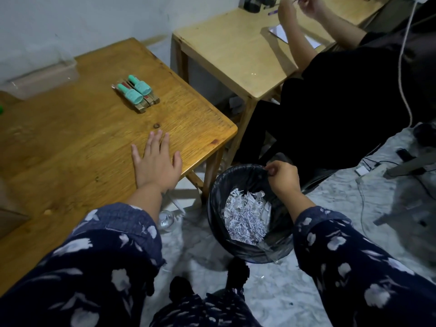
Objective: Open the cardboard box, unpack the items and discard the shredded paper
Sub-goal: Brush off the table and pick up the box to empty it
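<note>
The left hand (157,161) lay flat on the glossy orange-brown wooden tabletop (70,142) near its front right corner, fingers straight and spread, holding nothing. The right hand (282,177) was down at the round bin lined with a black plastic bag (226,201), thumb and curled fingers pinching the liner at the far rim. Inside that bin sat the heap of white and pale purple shredded paper (246,217), filling the bottom. The bin stood on the mottled grey floor (271,291) just off the table's front right corner, beside the table leg. Up toward the tabletop's far right edge lay the small wooden pieces with two teal plastic caps (136,93), side by side, well apart from the left hand. A corner of brown cardboard (9,213) showed at the left edge. A clear plastic bottle (168,220) lay on the floor under the table edge. Beyond, a person in black (342,95) sat at a paler wooden table (236,50).
</note>
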